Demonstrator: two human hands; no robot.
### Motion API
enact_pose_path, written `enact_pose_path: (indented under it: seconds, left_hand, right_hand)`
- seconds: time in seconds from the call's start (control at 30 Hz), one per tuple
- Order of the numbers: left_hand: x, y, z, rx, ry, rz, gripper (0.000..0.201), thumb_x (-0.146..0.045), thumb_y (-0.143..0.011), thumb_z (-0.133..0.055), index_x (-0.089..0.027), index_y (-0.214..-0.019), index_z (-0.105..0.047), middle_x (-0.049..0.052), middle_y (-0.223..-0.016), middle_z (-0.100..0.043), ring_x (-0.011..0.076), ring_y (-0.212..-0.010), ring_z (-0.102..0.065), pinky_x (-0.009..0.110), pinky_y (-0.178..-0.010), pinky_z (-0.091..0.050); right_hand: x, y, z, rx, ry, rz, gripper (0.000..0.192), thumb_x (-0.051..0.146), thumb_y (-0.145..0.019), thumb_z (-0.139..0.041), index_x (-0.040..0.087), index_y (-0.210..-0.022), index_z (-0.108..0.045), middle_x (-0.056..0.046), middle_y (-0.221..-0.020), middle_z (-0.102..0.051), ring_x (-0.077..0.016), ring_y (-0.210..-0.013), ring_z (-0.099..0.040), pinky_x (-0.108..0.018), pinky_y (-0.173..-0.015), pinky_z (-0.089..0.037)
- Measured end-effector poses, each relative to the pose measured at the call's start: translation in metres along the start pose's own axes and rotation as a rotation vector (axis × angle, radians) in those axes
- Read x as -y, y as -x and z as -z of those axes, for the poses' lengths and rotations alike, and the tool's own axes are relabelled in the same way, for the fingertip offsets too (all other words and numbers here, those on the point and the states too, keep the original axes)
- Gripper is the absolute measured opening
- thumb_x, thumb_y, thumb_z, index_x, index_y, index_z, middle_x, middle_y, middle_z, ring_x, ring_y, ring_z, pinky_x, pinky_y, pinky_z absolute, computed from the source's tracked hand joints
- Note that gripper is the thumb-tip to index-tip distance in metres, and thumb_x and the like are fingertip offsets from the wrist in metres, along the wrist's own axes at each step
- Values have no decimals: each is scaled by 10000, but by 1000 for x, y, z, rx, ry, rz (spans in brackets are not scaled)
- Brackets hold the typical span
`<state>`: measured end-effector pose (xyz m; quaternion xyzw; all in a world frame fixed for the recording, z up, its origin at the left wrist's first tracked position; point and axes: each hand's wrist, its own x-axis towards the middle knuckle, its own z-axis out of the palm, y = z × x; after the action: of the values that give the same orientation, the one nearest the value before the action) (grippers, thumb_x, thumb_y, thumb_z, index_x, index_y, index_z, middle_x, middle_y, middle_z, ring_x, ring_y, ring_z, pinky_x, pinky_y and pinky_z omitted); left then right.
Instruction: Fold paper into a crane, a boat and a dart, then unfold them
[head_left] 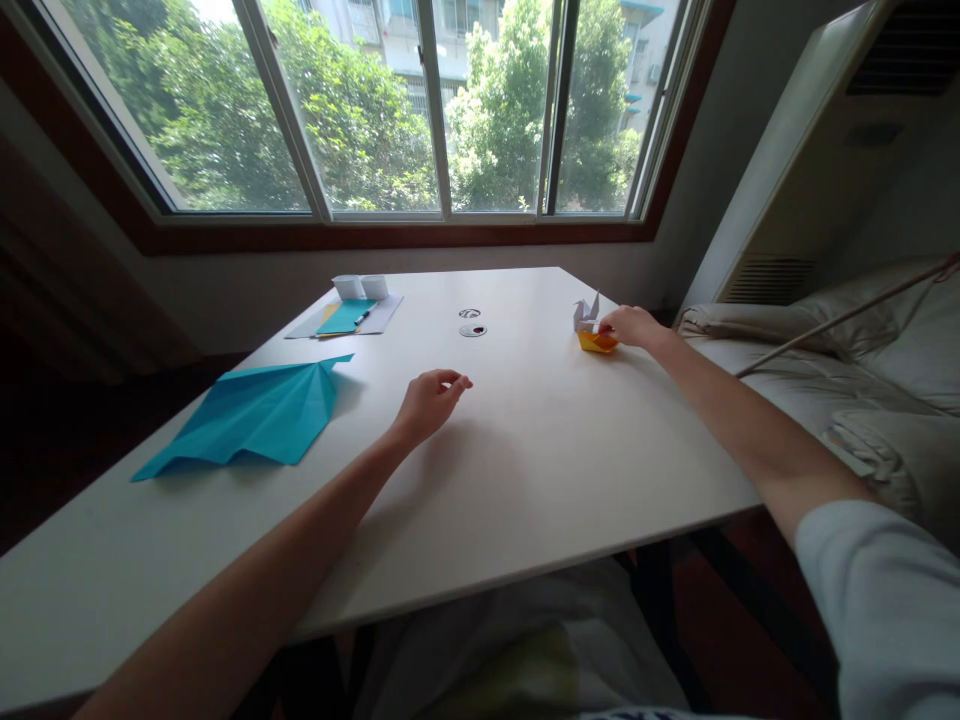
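Got a white bench (540, 430) bearing everything. At left, a blue pleated sheet (255, 415), likely parked out of the way. Mid-bench, a hovering left hand (433, 400) with narrow grip, fingertips together, nothing visible between. Far right, a right hand (636, 325) at an orange paper boat (595, 343), maybe steadying it; pinched or merely touched, impossible to say. Far left, a paper stack (388, 314) with white containers (347, 288), perhaps as weights. Counted: one sheet, two hands, one stack, two containers, one boat, one paper bird (577, 318) beside or in boat (unclear), two round pieces (473, 330), one pen (365, 318).
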<state>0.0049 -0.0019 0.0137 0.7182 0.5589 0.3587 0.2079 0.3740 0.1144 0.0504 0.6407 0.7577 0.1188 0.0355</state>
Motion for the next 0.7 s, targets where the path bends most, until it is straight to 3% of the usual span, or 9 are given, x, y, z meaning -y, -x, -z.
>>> enact_pose_path:
  seconds: [0.3, 0.57, 0.7]
  left_hand:
    - [-1, 1, 1, 1, -3, 1, 330, -425, -763, -476, -176, -798, -689, 63, -803, -704, 192, -706, -631, 274, -613, -461]
    - [4, -1, 1, 1, 5, -15, 343, -440, -770, -471, -176, -813, -685, 57, -801, -700, 185, -691, -626, 271, -609, -457]
    - [4, -1, 2, 2, 7, -17, 345, -450, -770, -472, -181, -811, -683, 55, -806, -700, 185, -704, -626, 264, -604, -453]
  right_hand:
    - [-6, 2, -3, -34, -95, -16, 284, 308, -778, -528, 278, -1026, -664, -17, -1004, -678, -169, -870, -601, -245, -704, -421]
    - [1, 16, 26, -243, -119, 7, 289, 369, -807, -491, 243, -984, -681, -30, -962, -687, -179, -842, -590, -260, -698, -406]
    - [1, 26, 24, -300, -188, -26, 285, 351, -803, -485, 230, -967, -683, -37, -950, -689, -189, -824, -597, -268, -685, -403]
